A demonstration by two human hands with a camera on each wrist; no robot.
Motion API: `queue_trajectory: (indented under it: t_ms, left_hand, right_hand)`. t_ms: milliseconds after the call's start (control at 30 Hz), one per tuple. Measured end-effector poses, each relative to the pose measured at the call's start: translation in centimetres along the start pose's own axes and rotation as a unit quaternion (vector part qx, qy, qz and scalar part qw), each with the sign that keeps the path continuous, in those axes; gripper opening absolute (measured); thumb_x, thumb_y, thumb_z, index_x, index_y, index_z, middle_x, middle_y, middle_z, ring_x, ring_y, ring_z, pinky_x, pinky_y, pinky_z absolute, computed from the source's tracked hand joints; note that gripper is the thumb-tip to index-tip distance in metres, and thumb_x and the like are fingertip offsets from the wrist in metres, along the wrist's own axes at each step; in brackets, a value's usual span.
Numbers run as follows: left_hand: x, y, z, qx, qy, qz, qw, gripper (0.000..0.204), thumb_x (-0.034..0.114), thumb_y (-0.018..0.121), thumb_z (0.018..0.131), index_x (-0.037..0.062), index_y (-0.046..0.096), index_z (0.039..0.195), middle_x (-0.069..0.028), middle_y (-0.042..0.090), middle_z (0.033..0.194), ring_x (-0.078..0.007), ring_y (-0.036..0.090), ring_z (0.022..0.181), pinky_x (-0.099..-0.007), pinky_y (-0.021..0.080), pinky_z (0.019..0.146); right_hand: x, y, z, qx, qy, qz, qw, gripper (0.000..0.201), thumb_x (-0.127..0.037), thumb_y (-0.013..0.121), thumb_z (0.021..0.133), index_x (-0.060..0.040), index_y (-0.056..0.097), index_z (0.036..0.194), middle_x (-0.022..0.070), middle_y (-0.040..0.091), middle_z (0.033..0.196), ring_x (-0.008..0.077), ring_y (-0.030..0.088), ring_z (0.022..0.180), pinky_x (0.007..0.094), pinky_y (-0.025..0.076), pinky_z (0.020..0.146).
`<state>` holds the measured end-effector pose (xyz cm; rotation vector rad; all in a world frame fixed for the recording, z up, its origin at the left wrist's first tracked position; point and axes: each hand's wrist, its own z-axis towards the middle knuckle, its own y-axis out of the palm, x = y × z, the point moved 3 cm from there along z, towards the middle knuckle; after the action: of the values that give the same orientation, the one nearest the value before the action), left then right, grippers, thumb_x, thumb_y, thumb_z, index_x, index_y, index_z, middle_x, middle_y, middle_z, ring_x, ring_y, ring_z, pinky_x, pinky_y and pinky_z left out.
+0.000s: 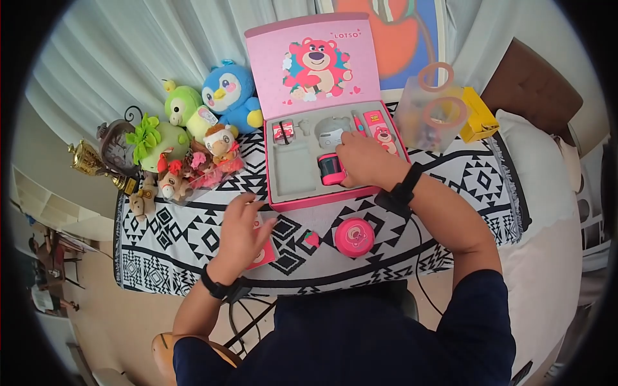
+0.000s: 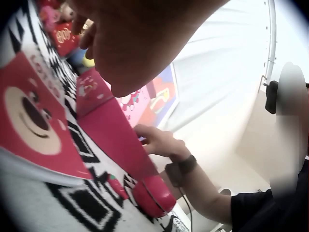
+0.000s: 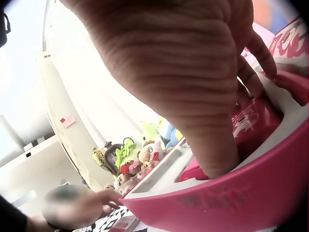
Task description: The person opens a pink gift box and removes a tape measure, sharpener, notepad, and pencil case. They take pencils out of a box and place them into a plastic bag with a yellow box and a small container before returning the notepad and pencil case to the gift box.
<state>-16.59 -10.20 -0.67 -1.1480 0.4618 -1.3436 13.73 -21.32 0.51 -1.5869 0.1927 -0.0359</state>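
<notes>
A pink gift box (image 1: pixel 323 198) printed with a bear stands with its lid (image 1: pixel 277 77) raised and a grey moulded insert (image 1: pixel 296 174) inside. My right hand (image 1: pixel 364 157) reaches into it and grips a small pink pencil sharpener (image 1: pixel 329 170) with a dark window, seated in the insert; in the right wrist view, thumb and fingers lie on either side of it. My left hand (image 1: pixel 239 237) hovers with loose, spread fingers over a pink bear-printed booklet (image 2: pixel 34 111) on the cloth, holding nothing. A round pink container (image 1: pixel 354 237) and a small strawberry-shaped piece (image 1: pixel 312 239) lie before the box.
Plush toys (image 1: pixel 230 96), small figures and a gold trophy (image 1: pixel 87 157) crowd the left side of the patterned cloth (image 1: pixel 193 225). A clear bag with pink ring handles (image 1: pixel 415 116) and a yellow box (image 1: pixel 477 116) stand right of the gift box. A cable hangs from the right wrist.
</notes>
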Motion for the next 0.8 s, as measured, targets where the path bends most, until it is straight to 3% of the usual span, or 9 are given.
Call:
queue_trajectory:
  t_ms: [33,133,167,300,400,467,533,633,800]
  left_hand:
    - [0.9,0.3,1.0,-0.039,-0.003,-0.015,0.999,0.047,0.026,0.080,0.091,-0.0005,0.066,0.127,-0.0238,0.059,0.141,-0.0439,0.059,0.131,-0.0522,0.047,0.111]
    - [2.5,2.6,4.0,-0.045,0.118,0.038,0.991,0.055,0.020,0.084,0.087,-0.0015,0.063,0.133,-0.0261,0.057,0.146,-0.0464,0.055,0.137,-0.0527,0.043,0.118]
    - [2.5,3.8,4.4,-0.081,0.103,0.057,0.990,0.057,0.026,0.078,0.094,-0.0018,0.061,0.140,-0.0261,0.055,0.154,-0.0440,0.050,0.146,-0.0541,0.035,0.125]
    - [1.0,6.9,5.0,-0.145,0.090,0.104,0.980,0.056,0.034,0.062,0.105,-0.0015,0.057,0.147,-0.0232,0.056,0.156,-0.0359,0.049,0.150,-0.0544,0.030,0.128]
    - [1.0,6.7,4.9,-0.157,0.086,0.093,0.979,0.057,0.034,0.062,0.105,-0.0020,0.056,0.148,-0.0234,0.055,0.157,-0.0364,0.048,0.151,-0.0550,0.028,0.129]
    - [1.2,5.9,5.4,-0.134,0.096,0.061,0.984,0.048,0.029,0.065,0.104,-0.0018,0.062,0.140,-0.0244,0.061,0.147,-0.0395,0.057,0.138,-0.0521,0.040,0.120]
    - [0.4,4.9,6.9,-0.149,0.075,-0.012,0.986,0.041,0.026,0.068,0.102,-0.0016,0.066,0.133,-0.0249,0.066,0.137,-0.0414,0.063,0.127,-0.0504,0.048,0.112]
    - [-1.0,3.6,10.2,-0.126,0.042,-0.002,0.991,0.035,0.021,0.072,0.097,-0.0013,0.069,0.124,-0.0241,0.067,0.130,-0.0429,0.065,0.118,-0.0493,0.053,0.103]
    - [-6.4,5.8,17.1,-0.107,0.065,0.051,0.991,0.045,0.021,0.076,0.091,-0.0028,0.068,0.129,-0.0263,0.063,0.138,-0.0433,0.061,0.129,-0.0476,0.051,0.110]
  right_hand:
    - [0.4,0.2,0.1,0.010,-0.010,0.002,1.000,0.059,-0.035,0.095,0.067,0.0040,0.072,0.105,0.0200,0.064,0.114,0.0394,0.064,0.112,0.0477,0.057,0.095]
    - [1.2,0.9,0.6,0.032,-0.031,0.022,0.999,0.062,-0.038,0.094,0.066,0.0039,0.072,0.106,0.0208,0.063,0.113,0.0403,0.064,0.110,0.0476,0.057,0.096]
    - [1.4,0.8,0.6,0.036,-0.036,0.031,0.998,0.063,-0.039,0.093,0.066,0.0039,0.072,0.107,0.0211,0.063,0.113,0.0407,0.064,0.110,0.0475,0.056,0.096]
    - [2.4,-1.1,0.2,0.041,-0.031,0.116,0.992,0.064,-0.038,0.095,0.064,0.0035,0.072,0.107,0.0222,0.068,0.109,0.0404,0.068,0.106,0.0469,0.058,0.092]
    - [1.9,-4.8,-1.9,0.079,-0.013,0.209,0.975,0.067,-0.038,0.095,0.065,0.0041,0.070,0.111,0.0231,0.070,0.104,0.0403,0.070,0.100,0.0467,0.057,0.090]
    - [2.3,-6.9,-4.4,0.155,-0.046,0.225,0.961,0.070,-0.039,0.094,0.068,0.0039,0.067,0.115,0.0232,0.071,0.101,0.0401,0.072,0.096,0.0470,0.058,0.087]
    - [2.1,-8.8,-8.0,0.104,-0.016,0.199,0.974,0.069,-0.037,0.095,0.067,0.0034,0.066,0.115,0.0238,0.071,0.101,0.0411,0.071,0.095,0.0464,0.058,0.087]
    - [2.0,-7.2,-12.2,0.012,0.030,0.165,0.986,0.067,-0.034,0.095,0.067,0.0025,0.066,0.115,0.0233,0.071,0.103,0.0421,0.071,0.097,0.0465,0.057,0.089]
    - [2.8,-0.8,-15.6,-0.043,0.040,0.139,0.989,0.064,-0.034,0.095,0.070,0.0014,0.067,0.115,0.0214,0.070,0.110,0.0415,0.068,0.107,0.0470,0.056,0.094]
